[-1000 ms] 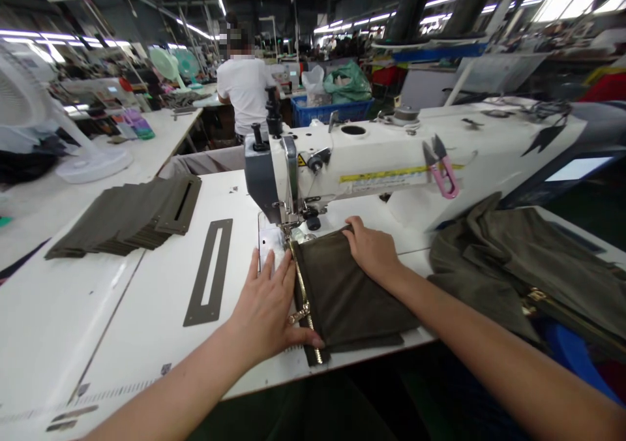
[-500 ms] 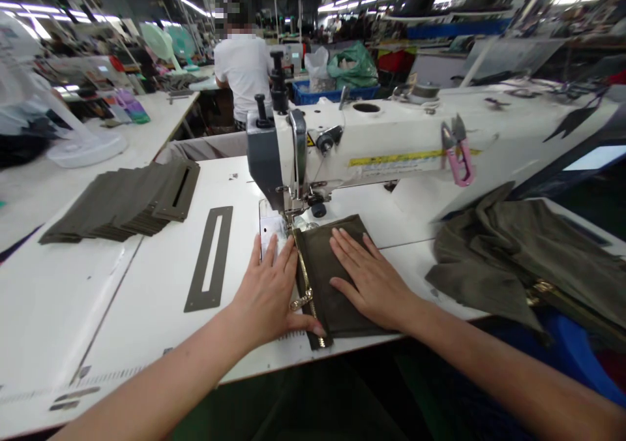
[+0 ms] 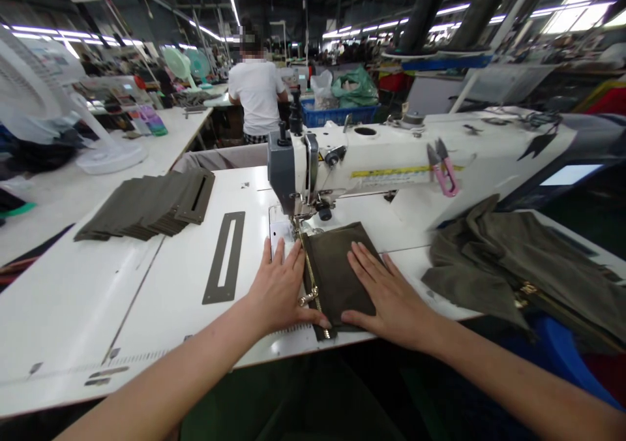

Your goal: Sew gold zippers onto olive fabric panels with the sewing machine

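A dark olive fabric panel (image 3: pixel 337 274) lies flat on the sewing table, its upper left corner under the presser foot of the sewing machine (image 3: pixel 306 173). Along the panel's left edge runs a brass zipper (image 3: pixel 310 268), its slider and pull near the lower part. My left hand (image 3: pixel 278 291) lies flat with fingers spread, fingertips beside the zipper's far end and thumb on its near end. Spread on the right part of the panel is my right hand (image 3: pixel 386 297), palm down. Neither hand grips anything.
A slotted olive frame piece (image 3: pixel 225 258) lies left of my hands, with a stack of olive pieces (image 3: pixel 147 206) beyond. Bunched olive fabric (image 3: pixel 513 258) with a zipper sits at right. Pink thread snips (image 3: pixel 444 170) hang on the machine; a person (image 3: pixel 257 95) sits ahead.
The camera view has shifted, so the scene sits further right and lower on the left side. My right hand has slid slightly right on the panel; my left hand stays by the zipper.
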Demonstrator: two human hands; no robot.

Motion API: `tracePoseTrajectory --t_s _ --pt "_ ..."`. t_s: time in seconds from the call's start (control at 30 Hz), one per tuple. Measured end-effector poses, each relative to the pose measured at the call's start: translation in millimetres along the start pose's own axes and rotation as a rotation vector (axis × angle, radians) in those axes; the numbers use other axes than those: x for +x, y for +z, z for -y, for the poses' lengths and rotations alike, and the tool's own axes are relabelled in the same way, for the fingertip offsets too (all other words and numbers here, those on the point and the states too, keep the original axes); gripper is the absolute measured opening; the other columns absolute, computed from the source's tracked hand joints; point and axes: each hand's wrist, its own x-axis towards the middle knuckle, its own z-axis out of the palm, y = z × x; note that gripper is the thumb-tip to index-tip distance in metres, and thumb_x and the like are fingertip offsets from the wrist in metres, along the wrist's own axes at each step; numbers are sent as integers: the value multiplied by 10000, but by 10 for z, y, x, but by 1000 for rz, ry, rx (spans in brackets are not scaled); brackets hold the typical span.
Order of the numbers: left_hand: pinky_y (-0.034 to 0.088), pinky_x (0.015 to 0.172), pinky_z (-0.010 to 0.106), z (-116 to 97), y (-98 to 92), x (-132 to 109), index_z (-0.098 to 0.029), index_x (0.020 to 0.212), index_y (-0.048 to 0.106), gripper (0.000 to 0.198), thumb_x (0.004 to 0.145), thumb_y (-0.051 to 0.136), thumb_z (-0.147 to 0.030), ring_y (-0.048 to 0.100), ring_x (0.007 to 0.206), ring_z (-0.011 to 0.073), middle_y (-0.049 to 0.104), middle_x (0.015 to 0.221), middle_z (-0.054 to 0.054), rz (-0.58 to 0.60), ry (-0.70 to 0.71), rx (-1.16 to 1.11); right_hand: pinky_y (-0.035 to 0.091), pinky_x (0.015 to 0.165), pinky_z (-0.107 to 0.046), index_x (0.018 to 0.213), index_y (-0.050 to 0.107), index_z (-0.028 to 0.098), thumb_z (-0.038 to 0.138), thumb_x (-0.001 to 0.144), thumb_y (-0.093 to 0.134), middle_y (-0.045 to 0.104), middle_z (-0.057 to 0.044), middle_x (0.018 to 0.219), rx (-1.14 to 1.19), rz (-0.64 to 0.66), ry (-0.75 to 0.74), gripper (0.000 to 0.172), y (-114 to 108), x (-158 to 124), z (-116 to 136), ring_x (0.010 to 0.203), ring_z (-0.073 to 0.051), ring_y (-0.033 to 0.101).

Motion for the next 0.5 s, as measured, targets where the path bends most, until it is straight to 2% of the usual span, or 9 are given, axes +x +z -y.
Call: tracePoseTrajectory --t_s 0.07,0.17,0.23,0.27,0.37,0.43,0.5 --pt "50 1035 590 0 -6 -2 -23 1332 313 1196 510 354 -890 170 1281 449 249 1408 225 -3 1 -6 113 1055 -541 1404 145 87 620 747 480 123 -187 1450 -15 -6 -9 909 -92 -115 -2 1338 -284 83" --pt "62 1033 594 -3 -6 -8 -9 1321 328 1187 514 382 -879 179 1279 446 269 1395 236 -16 10 -16 122 1052 -557 1397 207 139 575 758 513 154 -144 1452 17 40 -212 832 -266 -283 110 1335 -289 105" --pt "64 1032 596 -5 1 -12 -13 1311 347 1169 518 397 -871 194 1277 442 287 1387 237 -30 14 -23 193 1046 -537 1374 279 136 562 766 519 249 -130 1426 77 98 -324 779 -367 -349 192 1319 -282 188" --pt "63 1033 596 -4 6 -11 -17 1309 352 1165 515 403 -870 200 1275 441 289 1386 236 -35 14 -27 243 1036 -516 1336 360 135 551 780 511 322 -127 1395 108 108 -326 711 -406 -351 218 1296 -275 259" --pt "57 1034 599 11 8 11 -30 1315 343 1171 503 409 -872 200 1279 432 283 1391 231 -37 20 -49 334 1009 -420 1074 624 157 419 871 432 540 -102 1231 168 10 -245 383 -445 -184 224 1157 -225 472" --pt "61 1033 603 23 -15 27 -36 1323 326 1167 507 421 -864 195 1285 421 276 1395 230 -32 33 -66 333 1016 -362 1035 640 139 278 907 355 575 -93 1189 178 -86 -225 341 -385 54 201 1130 -184 497" --pt "76 1029 612 13 -53 0 -45 1320 330 1131 525 456 -840 197 1289 409 281 1393 227 -17 46 -76 319 1028 -361 1181 537 78 204 900 323 495 -115 1278 156 -108 -211 375 -260 315 186 1207 -185 419"
